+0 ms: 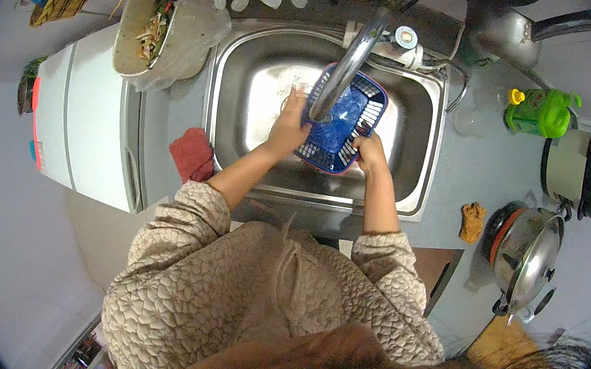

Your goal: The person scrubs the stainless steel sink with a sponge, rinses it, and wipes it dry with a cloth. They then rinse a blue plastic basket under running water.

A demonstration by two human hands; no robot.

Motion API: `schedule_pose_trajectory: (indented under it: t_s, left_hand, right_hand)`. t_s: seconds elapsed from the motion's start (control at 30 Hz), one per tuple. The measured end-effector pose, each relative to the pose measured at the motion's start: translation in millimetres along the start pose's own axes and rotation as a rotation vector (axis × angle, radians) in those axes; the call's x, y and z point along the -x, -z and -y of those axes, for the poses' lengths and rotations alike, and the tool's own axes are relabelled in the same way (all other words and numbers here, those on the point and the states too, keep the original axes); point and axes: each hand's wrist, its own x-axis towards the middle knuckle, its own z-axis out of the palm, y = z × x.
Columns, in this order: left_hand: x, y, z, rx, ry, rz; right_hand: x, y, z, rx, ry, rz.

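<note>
A blue plastic basket (344, 118) with slotted sides and a reddish outer rim is held over the stainless steel sink (401, 190), under the chrome faucet (352, 60). Water appears to run from the spout into it. My left hand (289, 127) holds the basket's left side, its thumb at the edge and the other fingers stretched along the outside. At the lower right, my right hand (371, 152) grips the rim. The faucet hides part of the basket's upper left.
Left of the sink are a red cloth (192, 155) and a scrap bin (122, 58) lined with a plastic bag. A white refrigerator (97, 119) stands beyond. On the right are a green jug (540, 112), a rice cooker (567, 167), a lidded pot (529, 260) and a brown sponge (472, 223).
</note>
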Motion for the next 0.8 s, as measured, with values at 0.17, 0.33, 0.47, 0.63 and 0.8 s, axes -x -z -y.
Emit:
schedule_pose_trajectory:
  t_s: [0.17, 0.33, 0.47, 0.63, 0.8]
  left_hand:
    - [25, 7, 31, 0.869, 0.819, 0.081]
    - [42, 16, 29, 0.755, 0.736, -0.139]
    - [47, 14, 31, 0.727, 0.671, -0.172]
    - [45, 7, 26, 0.764, 0.622, -0.220]
    - [40, -13, 31, 0.834, 0.568, -0.242]
  right_hand:
    - [-19, 9, -15, -0.051, -0.022, 0.262]
    - [-69, 22, -80, 1.397, -0.054, 0.327]
    - [-62, 8, -132, 1.772, 0.254, 0.521]
    - [-44, 6, -69, 1.742, -0.037, 0.518]
    - [16, -8, 9, 1.340, 0.359, -0.089]
